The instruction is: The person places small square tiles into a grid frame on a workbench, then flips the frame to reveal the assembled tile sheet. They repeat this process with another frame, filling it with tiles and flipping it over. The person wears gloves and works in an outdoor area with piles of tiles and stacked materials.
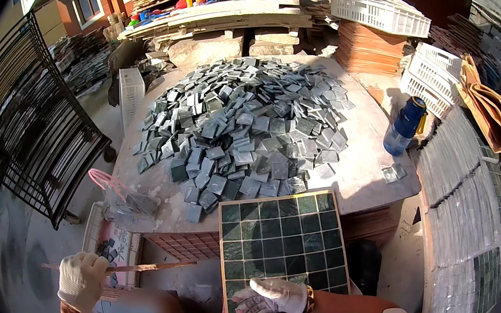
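Observation:
My left hand (84, 281), in a whitish glove, is closed around a thin wooden strip (150, 266). The strip points right, toward a square wooden-rimmed tray (224, 262) in front of me. Dark green square tiles (267, 249) fill this tray in rows, with pale gaps between them. Over the tray's near edge lies my right hand (279, 295), also gloved, its fingers stretched out to the left and nothing visible in them. The fingertips of this glove look stained.
Loose green-grey tiles (245, 124) are heaped on the table (367, 167). A blue bottle (404, 125) stands at its right edge. Stacked tile sheets (459, 189) line the right side; a black metal rack (36, 125) stands left. White crates (379, 11) sit behind at right.

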Demonstrator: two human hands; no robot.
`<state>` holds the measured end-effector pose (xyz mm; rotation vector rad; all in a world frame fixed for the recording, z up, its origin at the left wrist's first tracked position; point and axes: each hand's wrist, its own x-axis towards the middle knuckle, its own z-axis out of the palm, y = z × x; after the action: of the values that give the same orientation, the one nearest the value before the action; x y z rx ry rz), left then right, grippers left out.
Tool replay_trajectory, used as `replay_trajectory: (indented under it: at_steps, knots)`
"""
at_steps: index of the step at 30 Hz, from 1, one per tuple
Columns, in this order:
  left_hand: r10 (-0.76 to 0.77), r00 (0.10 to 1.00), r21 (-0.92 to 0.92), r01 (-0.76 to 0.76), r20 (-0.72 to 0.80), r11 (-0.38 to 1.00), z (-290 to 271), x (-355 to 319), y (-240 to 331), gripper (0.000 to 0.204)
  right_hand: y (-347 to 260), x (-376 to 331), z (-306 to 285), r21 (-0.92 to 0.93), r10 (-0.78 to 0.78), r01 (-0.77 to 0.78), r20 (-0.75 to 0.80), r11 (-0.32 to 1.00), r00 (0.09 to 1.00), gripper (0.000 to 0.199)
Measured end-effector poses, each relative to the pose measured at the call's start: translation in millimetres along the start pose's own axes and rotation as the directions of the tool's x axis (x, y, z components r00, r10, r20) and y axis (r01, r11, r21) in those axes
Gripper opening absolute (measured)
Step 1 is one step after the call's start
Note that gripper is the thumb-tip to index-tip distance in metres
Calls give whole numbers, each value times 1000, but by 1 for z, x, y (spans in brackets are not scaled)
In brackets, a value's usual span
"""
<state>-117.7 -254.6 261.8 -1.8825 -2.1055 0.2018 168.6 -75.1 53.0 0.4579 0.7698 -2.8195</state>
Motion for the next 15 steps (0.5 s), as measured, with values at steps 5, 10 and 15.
replay_trajectory:
  at_steps: [5, 10, 15]
  knots:
    - [113, 974, 242, -63, -198, 968, -90, -36, 84, 19, 3, 53, 104, 515, 29, -279, 441, 810, 897, 72]
    - [326, 915, 146, -298, -238, 943, -78, -54, 123, 31, -26, 12, 98, 262, -204, 134, 264, 956, 943, 41]
    - [-228, 952, -303, 159, -206, 940, -15, -74, 124, 83, -35, -67, 26, -281, -423, 398, -29, 873, 906, 47]
